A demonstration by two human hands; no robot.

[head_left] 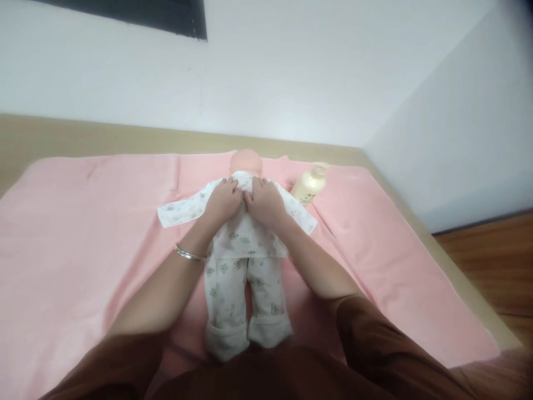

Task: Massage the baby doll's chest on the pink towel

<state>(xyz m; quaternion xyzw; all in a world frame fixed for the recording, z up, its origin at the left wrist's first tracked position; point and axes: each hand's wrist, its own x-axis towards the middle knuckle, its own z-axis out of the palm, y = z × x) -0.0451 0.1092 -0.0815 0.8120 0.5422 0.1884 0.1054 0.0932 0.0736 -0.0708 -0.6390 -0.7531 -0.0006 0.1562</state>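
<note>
A baby doll (pixel 246 161) lies stretched out, its bald head at the far end; its face does not show. It wears a white patterned top (pixel 241 240) with the sleeves spread to both sides, and matching trousers (pixel 226 294) with turned-up cuffs. My left hand (pixel 225 199) rests on the upper part of the top near the collar, fingers laid over the shoulder. Beside it, my right hand (pixel 265 200) lies on the other shoulder in the same way, fingers slightly apart. The thumbs point towards each other at the middle of the top. Both hands are open.
Under the doll is a pink blanket (pixel 83 222) with some folds, spread on a wooden table (pixel 166 133). A pale yellow bottle (pixel 308 184) leans or lies by the sleeve on the right. A white wall (pixel 283 72) stands behind, with wooden flooring (pixel 491 266) at the right.
</note>
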